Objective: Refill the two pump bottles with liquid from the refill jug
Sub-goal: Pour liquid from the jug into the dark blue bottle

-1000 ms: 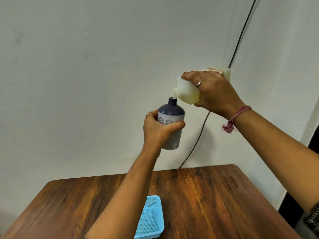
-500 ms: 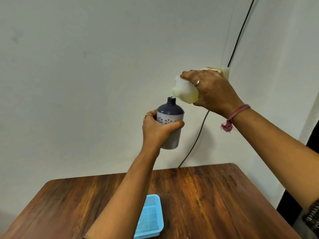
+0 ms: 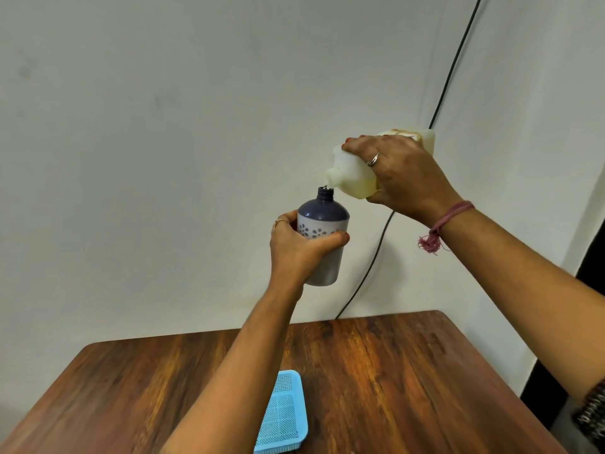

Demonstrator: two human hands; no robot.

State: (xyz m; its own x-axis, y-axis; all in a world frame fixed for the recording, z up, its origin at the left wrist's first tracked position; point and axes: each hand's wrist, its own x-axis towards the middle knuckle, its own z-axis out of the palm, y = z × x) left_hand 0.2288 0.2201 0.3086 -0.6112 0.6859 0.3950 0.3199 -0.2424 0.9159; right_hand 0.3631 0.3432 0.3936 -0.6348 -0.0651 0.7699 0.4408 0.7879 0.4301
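Little has shifted: the right hand grips the tilted, seemingly light refill jug; left-hand fingers clasp the smooth pump bottle mid-body.

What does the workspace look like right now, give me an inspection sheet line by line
Surface: brown wooden table, no spills seen.
Job's things: pump bottle, pump off, held upright; refill jug tipped, spout just above the bottle's neck. Second bottle not in view.
Clutter: blue mesh basket on the table.
Grippers: left hand grips the bottle; right hand holds the jug.
Cables: black cable down the wall.
Surroundings: plain white wall.
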